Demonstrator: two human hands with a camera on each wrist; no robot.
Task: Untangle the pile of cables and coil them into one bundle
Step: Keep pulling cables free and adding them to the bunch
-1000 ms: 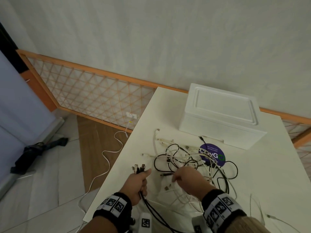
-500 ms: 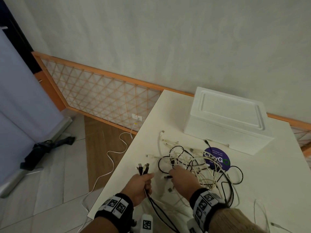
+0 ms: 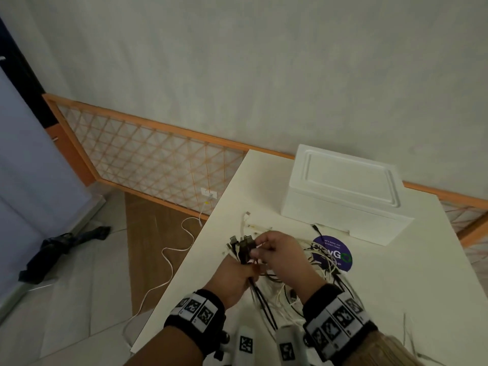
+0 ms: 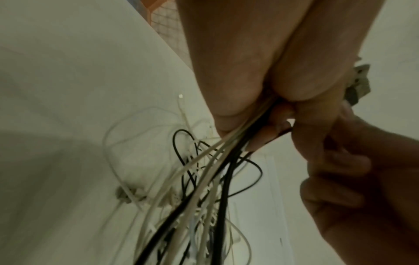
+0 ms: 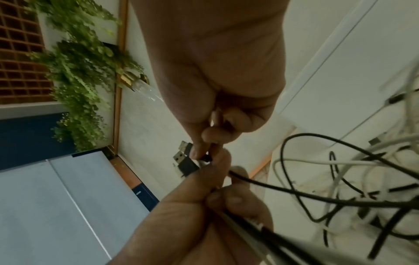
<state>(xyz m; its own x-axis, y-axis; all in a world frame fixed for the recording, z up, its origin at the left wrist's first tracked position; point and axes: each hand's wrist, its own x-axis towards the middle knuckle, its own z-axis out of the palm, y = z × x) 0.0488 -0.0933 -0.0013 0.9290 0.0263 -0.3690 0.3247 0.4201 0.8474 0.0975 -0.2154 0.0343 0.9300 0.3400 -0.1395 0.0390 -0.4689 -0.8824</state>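
Readable markings: a round purple sticker (image 3: 333,253) lies on the white table (image 3: 396,273), partly covered by cable loops. The visible letters read "yG" in white, followed by a green ring symbol. A small line of text above them is too small to read. Both wrists carry black bands with square black-and-white coded tags.

Left hand (image 3: 232,277): raised just above the table near its left edge, fingers curled round a gathered bunch of black and white cables (image 4: 217,161). The USB plugs (image 5: 184,162) protrude beyond the fist, and the strands trail back toward the person.

Right hand (image 3: 284,256): positioned just beside the left and touching it at the plug ends. Thumb and forefinger (image 5: 199,143) pinch a plug end at the top of the bunch; the other fingers are curled in.

The remaining tangle of cables (image 3: 320,268) lies on the table beneath and to the right of the hands, in front of a white foam box (image 3: 343,196).
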